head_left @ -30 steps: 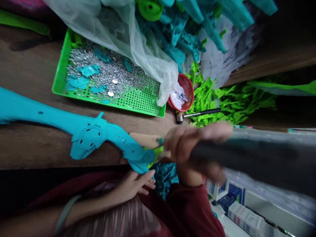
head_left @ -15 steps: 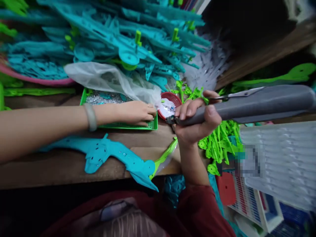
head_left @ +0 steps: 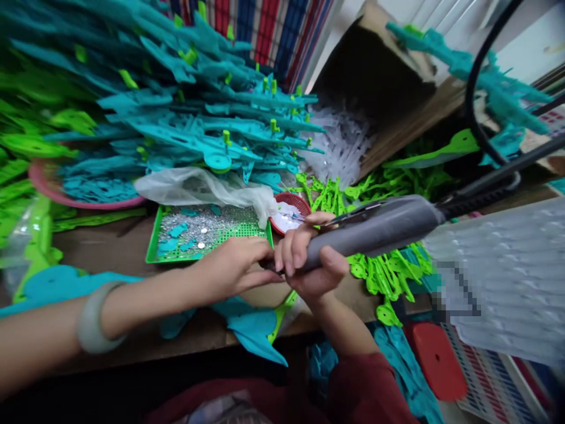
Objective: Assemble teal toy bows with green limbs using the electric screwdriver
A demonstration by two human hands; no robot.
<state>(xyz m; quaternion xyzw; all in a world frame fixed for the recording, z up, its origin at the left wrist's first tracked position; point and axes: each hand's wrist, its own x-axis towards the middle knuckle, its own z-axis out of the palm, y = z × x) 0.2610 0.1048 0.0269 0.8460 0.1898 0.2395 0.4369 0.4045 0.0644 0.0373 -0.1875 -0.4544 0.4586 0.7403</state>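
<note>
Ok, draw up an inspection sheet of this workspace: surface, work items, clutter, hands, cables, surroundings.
Surface: brown table, turquoise part on it, partly hidden by left arm.
Work items: grey tool; green tray of small metal pieces.
Clutter: turquoise heap, green parts, red basket.
Hands: right hand grips tool; left hand at its front end, grasp unclear.
Cables: black cable looping above the tool's rear end.
Surroundings: striped fabric behind heap; red panel lower right.

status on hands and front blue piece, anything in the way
Right hand gripping grey tool. Left hand at its tip. Blue piece on table, partly hidden by left forearm.
</note>
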